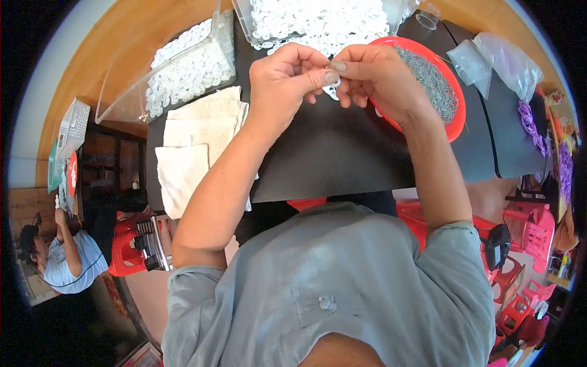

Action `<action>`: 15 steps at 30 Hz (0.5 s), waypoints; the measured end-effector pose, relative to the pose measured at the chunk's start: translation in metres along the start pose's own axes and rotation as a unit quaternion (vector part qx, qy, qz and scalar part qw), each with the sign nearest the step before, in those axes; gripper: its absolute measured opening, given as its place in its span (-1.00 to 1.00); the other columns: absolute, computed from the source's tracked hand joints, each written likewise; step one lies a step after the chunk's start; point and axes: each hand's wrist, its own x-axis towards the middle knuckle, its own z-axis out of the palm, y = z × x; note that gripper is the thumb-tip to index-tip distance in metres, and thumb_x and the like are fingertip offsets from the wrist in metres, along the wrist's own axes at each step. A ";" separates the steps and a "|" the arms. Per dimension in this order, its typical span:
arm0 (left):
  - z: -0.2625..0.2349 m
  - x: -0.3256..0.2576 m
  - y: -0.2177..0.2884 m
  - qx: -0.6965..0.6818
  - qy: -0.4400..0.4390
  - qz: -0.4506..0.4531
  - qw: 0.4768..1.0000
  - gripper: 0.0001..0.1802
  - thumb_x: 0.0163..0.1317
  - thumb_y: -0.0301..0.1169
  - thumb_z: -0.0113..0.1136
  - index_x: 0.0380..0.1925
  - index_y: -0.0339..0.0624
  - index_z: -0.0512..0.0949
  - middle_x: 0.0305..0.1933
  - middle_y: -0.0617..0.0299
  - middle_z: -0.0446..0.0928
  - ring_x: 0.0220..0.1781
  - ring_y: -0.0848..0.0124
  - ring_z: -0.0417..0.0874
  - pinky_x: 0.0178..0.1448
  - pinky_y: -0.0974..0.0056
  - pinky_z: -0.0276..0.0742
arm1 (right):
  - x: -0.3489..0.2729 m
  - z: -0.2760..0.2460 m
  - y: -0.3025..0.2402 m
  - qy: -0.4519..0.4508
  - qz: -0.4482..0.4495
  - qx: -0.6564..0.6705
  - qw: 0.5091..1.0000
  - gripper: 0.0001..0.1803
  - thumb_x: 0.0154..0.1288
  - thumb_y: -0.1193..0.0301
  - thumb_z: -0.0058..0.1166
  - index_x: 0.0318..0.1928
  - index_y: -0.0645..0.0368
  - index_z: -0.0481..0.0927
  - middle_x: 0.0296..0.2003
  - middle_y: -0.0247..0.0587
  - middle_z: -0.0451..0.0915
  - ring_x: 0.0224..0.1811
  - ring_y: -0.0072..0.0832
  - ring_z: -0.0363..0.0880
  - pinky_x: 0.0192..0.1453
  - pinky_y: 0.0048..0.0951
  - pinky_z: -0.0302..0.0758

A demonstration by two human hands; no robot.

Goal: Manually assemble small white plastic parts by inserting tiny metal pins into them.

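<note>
My left hand (282, 82) and my right hand (380, 76) meet over the far part of the dark table, fingertips nearly touching. Both are closed in a pinch. A small white plastic piece (331, 92) shows just under my left thumb, between the two hands. Whatever my right thumb and forefinger pinch is too small and covered to make out. Beside my right wrist stands a red bowl (455, 129) full of small grey metal pieces (428, 79). Beyond my fingers, many loose white plastic pieces (330, 44) spill from a clear bin (243, 23).
Another clear bin (122, 92) of white pieces lies at the left, near stacked cream cloths (186, 134). Clear plastic bags (504, 58) and purple cord (531, 125) are at the right. Pink and red stools (531, 232) stand behind. Far left, another person (70, 260) sits working.
</note>
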 end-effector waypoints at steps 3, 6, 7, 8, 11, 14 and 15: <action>0.002 0.001 -0.004 -0.010 0.025 -0.023 0.999 -0.86 0.10 -0.54 0.36 -0.35 -0.31 0.59 -0.47 0.24 0.60 -0.54 0.59 0.53 -0.51 0.51 0.44 | 0.002 -0.001 0.004 0.004 0.002 0.019 1.000 -0.79 0.37 0.37 -0.01 -0.29 0.27 0.57 -0.54 -0.28 0.57 -0.55 -0.58 0.56 -0.55 -0.69 0.34; 0.001 0.003 -0.001 -0.023 0.053 -0.035 0.998 -0.85 0.10 -0.54 0.36 -0.36 -0.33 0.58 -0.48 0.23 0.59 -0.56 0.58 0.52 -0.52 0.50 0.43 | 0.003 0.001 0.006 0.001 0.001 0.042 0.999 -0.79 0.38 0.38 -0.02 -0.23 0.29 0.57 -0.48 -0.26 0.59 -0.50 -0.56 0.58 -0.51 -0.69 0.38; 0.001 0.003 -0.002 -0.022 0.054 -0.035 0.998 -0.85 0.10 -0.54 0.36 -0.36 -0.33 0.58 -0.48 0.23 0.59 -0.56 0.58 0.52 -0.52 0.50 0.43 | 0.003 0.001 0.006 -0.005 0.002 0.059 0.998 -0.78 0.38 0.37 -0.01 -0.20 0.30 0.56 -0.46 -0.25 0.59 -0.48 -0.56 0.58 -0.50 -0.69 0.39; 0.000 0.002 -0.002 -0.040 0.059 -0.041 0.997 -0.84 0.10 -0.53 0.37 -0.36 -0.34 0.58 -0.48 0.22 0.59 -0.57 0.58 0.52 -0.52 0.50 0.43 | 0.003 0.001 0.006 -0.012 0.004 0.075 0.997 -0.78 0.38 0.37 -0.01 -0.17 0.31 0.56 -0.44 -0.24 0.60 -0.45 -0.56 0.59 -0.49 -0.68 0.40; -0.001 0.002 -0.003 -0.065 0.067 -0.048 0.994 -0.84 0.10 -0.53 0.37 -0.36 -0.35 0.58 -0.48 0.21 0.59 -0.57 0.57 0.52 -0.53 0.49 0.42 | 0.005 0.001 0.008 -0.025 0.017 0.087 0.996 -0.77 0.37 0.37 0.01 -0.15 0.32 0.56 -0.43 -0.24 0.60 -0.43 -0.56 0.59 -0.46 -0.67 0.41; -0.001 0.002 -0.005 -0.078 0.075 -0.052 0.993 -0.84 0.10 -0.53 0.36 -0.36 -0.36 0.58 -0.48 0.19 0.59 -0.57 0.55 0.52 -0.53 0.49 0.43 | 0.004 0.003 0.007 -0.019 0.010 0.080 0.997 -0.79 0.36 0.39 0.02 -0.15 0.30 0.56 -0.43 -0.25 0.60 -0.43 -0.56 0.59 -0.46 -0.67 0.40; -0.001 0.002 -0.005 -0.084 0.079 -0.054 0.992 -0.84 0.11 -0.52 0.36 -0.36 -0.36 0.58 -0.48 0.18 0.59 -0.57 0.54 0.53 -0.53 0.48 0.43 | 0.004 0.005 0.008 -0.019 0.011 0.080 0.997 -0.79 0.36 0.39 0.02 -0.15 0.30 0.56 -0.43 -0.25 0.60 -0.43 -0.56 0.59 -0.46 -0.67 0.40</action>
